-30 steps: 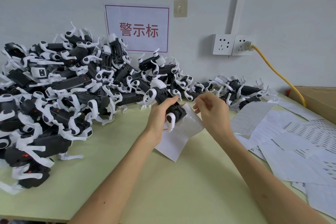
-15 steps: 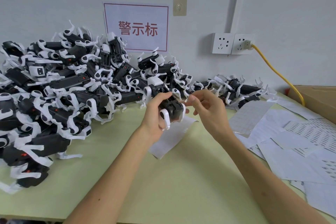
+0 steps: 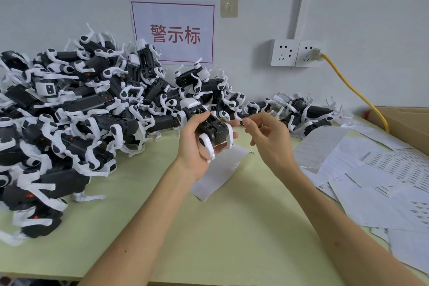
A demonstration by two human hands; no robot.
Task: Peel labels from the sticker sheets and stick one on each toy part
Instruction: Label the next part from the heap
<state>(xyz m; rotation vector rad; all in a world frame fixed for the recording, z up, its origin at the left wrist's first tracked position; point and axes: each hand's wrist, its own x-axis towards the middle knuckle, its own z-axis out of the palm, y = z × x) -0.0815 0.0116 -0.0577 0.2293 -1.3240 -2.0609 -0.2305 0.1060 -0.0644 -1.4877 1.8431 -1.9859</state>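
— Where is the toy (image 3: pixel 212 127)?
— The left hand (image 3: pixel 192 146) grips it, over the paper sheet (image 3: pixel 218 174) near the bench's (image 3: pixel 209 227) back edge.
— Right hand (image 3: pixel 269 141)?
— Fingers (image 3: pixel 255 121) pinched beside it; holding anything, I cannot tell.

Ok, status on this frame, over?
Left hand grips toy part. Right hand pinches what looks like a label, just beside it. Sticker sheet on table below. Nothing blocking.

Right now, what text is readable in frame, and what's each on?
"警示标": red characters on the white wall sign.
Rows of print on the sticker sheets: too small to read.
The label pinched by the right hand: too small to read.
The toy part held by the left hand: no text shows.
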